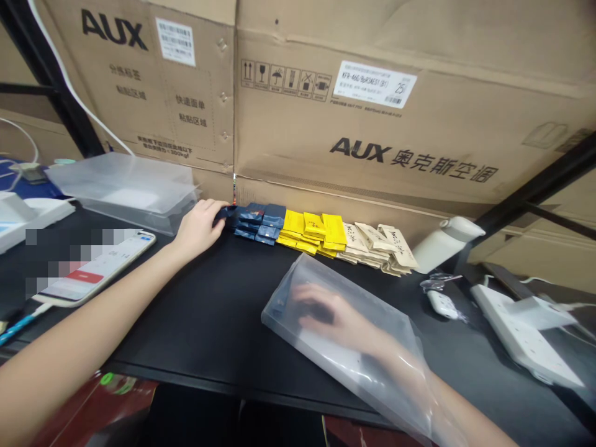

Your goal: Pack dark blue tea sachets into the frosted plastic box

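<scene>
1. We're gripping a dark blue packet in the left hand, thumb and fingers closed around it, at the left end of the row.
2. We're showing the right hand through a clear plastic bag, apparently inside it, fingers curled. Glare and haze are hiding the fingertips; can't tell if they're holding anything.
3. The row is running along the foot of the cardboard boxes: blue packets, then yellow packets, then cream packets. Groups are sitting tight together.
4. Risk: we're working right against the blue neighbours, so a sideways pull could be dragging or toppling them. Cause: packets packed close and overlapping.
5. Risk: the bag's far corner is lying near the yellow packets; swinging it forward could be knocking them askew.
6. Risk: the bag is looking slick and floppy, so the plastic could be folding over our right hand and snagging.
7. Risk: the bottle is standing just beside the cream end; shoving the row right could be bumping it.
</scene>
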`<state>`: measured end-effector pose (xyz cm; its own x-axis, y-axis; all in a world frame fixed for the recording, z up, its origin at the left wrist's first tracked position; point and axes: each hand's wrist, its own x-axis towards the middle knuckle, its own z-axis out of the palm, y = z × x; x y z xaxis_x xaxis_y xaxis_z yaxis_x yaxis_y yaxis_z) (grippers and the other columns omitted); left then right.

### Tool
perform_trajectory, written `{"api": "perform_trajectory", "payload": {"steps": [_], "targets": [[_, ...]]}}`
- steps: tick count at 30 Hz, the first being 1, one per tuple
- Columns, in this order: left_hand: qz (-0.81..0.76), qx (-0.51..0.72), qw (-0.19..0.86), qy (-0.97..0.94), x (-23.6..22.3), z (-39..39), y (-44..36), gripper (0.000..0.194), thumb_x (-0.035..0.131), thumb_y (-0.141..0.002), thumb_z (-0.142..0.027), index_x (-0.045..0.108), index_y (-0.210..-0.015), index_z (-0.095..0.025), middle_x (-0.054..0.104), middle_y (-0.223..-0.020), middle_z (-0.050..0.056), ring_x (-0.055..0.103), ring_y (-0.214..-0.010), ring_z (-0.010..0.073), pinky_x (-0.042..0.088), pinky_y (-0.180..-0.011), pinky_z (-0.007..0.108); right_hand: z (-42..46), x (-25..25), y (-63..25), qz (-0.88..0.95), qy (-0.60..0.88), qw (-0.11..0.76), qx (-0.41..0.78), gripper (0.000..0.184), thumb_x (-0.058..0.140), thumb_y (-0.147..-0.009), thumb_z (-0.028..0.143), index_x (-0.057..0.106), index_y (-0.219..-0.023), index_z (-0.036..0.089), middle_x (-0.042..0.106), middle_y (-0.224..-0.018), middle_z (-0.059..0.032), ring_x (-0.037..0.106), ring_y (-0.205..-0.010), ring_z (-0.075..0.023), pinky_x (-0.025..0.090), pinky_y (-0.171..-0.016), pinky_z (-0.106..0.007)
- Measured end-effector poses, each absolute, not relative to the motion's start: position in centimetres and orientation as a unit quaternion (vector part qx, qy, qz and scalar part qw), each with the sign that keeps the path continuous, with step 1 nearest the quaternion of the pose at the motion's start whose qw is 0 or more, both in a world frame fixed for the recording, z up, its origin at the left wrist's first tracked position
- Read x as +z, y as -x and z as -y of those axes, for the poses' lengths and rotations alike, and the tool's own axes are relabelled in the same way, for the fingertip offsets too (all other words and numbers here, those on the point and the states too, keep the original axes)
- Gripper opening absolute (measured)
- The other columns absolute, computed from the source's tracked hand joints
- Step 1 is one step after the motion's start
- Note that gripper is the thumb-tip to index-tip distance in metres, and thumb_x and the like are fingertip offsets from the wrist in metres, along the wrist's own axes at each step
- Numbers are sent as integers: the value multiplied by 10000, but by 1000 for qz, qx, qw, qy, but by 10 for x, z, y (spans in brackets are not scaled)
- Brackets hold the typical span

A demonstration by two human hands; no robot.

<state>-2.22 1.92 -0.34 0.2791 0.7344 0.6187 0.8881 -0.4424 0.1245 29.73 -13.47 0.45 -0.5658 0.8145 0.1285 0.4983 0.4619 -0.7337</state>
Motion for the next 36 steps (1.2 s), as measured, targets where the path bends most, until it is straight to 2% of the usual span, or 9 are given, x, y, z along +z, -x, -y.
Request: {"api": "perform_trajectory", "payload": {"steps": [7, 14, 24, 31, 36], "targets": [[504, -345, 122, 782, -2, -17, 22, 315, 447, -899, -252, 582, -1174, -176, 661, -1126, 99, 583, -1093, 272, 481, -936, 394, 134, 5, -297, 818, 401, 240, 335, 299, 654, -867, 315, 640, -1165, 290, 643, -1270, -48, 609, -1176, -248, 489, -1052, -419], [437, -531, 148, 711, 8, -4, 9, 225, 582, -894, -341, 610, -1071, -205, 705, -1032, 57, 663, -982, 215, 518, -902, 350, 134, 4, -298, 822, 396, 242, 331, 306, 645, -876, 319, 625, -1180, 295, 655, -1248, -41, 612, -1172, -242, 493, -1048, -426], [428, -557, 179, 690, 8, 4, 4, 286, 607, -866, -426, 578, -1047, -205, 697, -970, 48, 682, -909, 211, 533, -856, 341, 133, 3, -299, 812, 407, 238, 343, 309, 648, -872, 366, 636, -1176, 308, 644, -1269, -39, 602, -1188, -260, 485, -1062, -440], [419, -575, 144, 688, 11, 12, -2, 323, 504, -889, -510, 534, -967, -198, 677, -824, 12, 650, -658, 139, 513, -645, 247, 134, 6, -297, 813, 408, 239, 340, 301, 643, -876, 359, 638, -1171, 299, 636, -1286, -44, 599, -1192, -267, 480, -1061, -451], [417, -552, 59, 720, 6, 13, -4, 283, 491, -895, -488, 484, -964, -214, 603, -638, -41, 606, -492, 127, 477, -529, 233, 135, 6, -297, 813, 406, 241, 339, 299, 650, -869, 359, 644, -1163, 305, 646, -1270, -42, 604, -1184, -268, 489, -1051, -445]]}}
